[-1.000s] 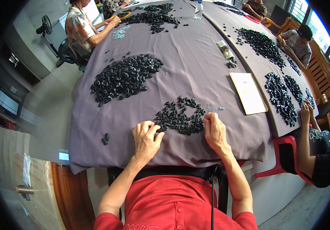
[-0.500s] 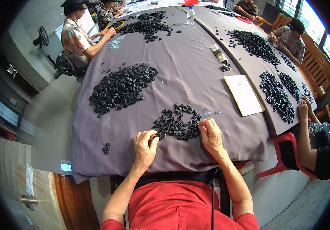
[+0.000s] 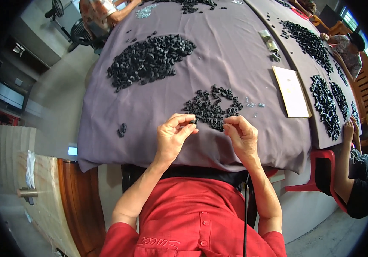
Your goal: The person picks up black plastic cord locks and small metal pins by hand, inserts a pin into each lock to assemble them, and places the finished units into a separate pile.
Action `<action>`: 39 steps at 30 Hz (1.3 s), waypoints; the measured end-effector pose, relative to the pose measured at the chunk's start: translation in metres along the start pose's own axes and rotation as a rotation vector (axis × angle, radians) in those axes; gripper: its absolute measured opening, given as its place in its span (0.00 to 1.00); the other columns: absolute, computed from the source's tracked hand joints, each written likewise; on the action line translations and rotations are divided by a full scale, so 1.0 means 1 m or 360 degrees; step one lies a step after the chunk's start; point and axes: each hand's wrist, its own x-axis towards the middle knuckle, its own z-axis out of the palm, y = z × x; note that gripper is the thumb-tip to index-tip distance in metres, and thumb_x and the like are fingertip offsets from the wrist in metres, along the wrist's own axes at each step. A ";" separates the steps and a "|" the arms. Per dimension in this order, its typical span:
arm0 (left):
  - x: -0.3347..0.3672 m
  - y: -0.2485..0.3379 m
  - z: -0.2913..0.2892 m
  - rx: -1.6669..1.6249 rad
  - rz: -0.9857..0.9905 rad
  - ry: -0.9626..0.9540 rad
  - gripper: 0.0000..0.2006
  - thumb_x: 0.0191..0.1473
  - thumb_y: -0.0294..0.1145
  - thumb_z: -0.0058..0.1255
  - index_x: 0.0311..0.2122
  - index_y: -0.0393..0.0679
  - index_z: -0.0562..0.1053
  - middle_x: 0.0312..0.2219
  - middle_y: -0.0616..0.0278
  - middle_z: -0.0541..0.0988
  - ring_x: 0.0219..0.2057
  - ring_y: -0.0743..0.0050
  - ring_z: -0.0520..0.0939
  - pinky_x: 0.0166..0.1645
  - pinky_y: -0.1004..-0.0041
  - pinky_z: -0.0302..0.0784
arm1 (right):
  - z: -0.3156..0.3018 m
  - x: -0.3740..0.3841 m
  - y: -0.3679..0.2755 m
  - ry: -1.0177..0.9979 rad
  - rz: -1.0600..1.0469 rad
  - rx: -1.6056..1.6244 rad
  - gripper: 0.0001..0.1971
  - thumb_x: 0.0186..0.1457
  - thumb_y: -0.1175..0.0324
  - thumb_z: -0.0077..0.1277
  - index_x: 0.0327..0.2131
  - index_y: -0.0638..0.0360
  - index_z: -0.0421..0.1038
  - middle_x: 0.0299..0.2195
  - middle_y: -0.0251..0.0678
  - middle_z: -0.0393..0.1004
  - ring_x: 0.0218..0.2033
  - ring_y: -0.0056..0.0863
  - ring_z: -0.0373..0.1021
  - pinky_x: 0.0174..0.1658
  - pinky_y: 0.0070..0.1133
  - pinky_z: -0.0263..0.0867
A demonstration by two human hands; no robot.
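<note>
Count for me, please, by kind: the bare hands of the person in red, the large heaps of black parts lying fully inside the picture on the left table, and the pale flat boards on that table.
Hands (left hand, right hand): 2
Heaps (bigger heap, smaller heap): 2
Pale board: 1
Total: 5
</note>
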 end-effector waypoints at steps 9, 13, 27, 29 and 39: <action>-0.010 0.006 0.003 -0.0041 -0.0186 0.0095 0.05 0.53 0.19 0.52 0.37 0.35 0.76 0.29 0.67 0.77 0.32 0.78 0.80 0.37 0.79 0.78 | 0.028 -0.013 -0.005 -0.0176 0.0050 0.0142 0.05 0.53 0.81 0.49 0.34 0.64 0.72 0.28 0.36 0.76 0.29 0.20 0.76 0.33 0.16 0.70; -0.010 -0.001 -0.014 0.0645 0.0195 0.0215 0.06 0.51 0.20 0.55 0.36 0.38 0.76 0.27 0.68 0.77 0.28 0.82 0.79 0.32 0.79 0.75 | 0.029 -0.018 0.000 -0.0198 0.0085 0.0071 0.04 0.53 0.80 0.50 0.34 0.64 0.72 0.26 0.35 0.76 0.28 0.19 0.75 0.33 0.16 0.69; 0.036 -0.011 -0.037 0.1422 0.0449 0.0032 0.08 0.51 0.29 0.55 0.37 0.41 0.77 0.29 0.56 0.77 0.29 0.59 0.80 0.32 0.65 0.75 | 0.025 -0.016 0.011 -0.0118 0.0135 0.0069 0.04 0.53 0.81 0.50 0.33 0.65 0.72 0.26 0.32 0.74 0.26 0.15 0.69 0.31 0.14 0.66; 0.070 -0.006 -0.046 0.1615 0.0507 0.0076 0.07 0.52 0.31 0.53 0.35 0.41 0.76 0.29 0.55 0.77 0.29 0.56 0.80 0.33 0.63 0.75 | 0.025 -0.017 0.012 -0.0107 0.0134 0.0065 0.04 0.53 0.81 0.50 0.33 0.65 0.71 0.25 0.31 0.74 0.26 0.15 0.69 0.31 0.14 0.66; 0.179 -0.035 -0.057 0.2334 0.0239 0.0042 0.15 0.51 0.43 0.55 0.38 0.43 0.75 0.25 0.48 0.80 0.30 0.47 0.82 0.35 0.55 0.76 | 0.029 -0.019 0.013 -0.0130 0.0056 0.0052 0.04 0.52 0.82 0.50 0.32 0.65 0.71 0.26 0.33 0.72 0.26 0.17 0.70 0.31 0.15 0.66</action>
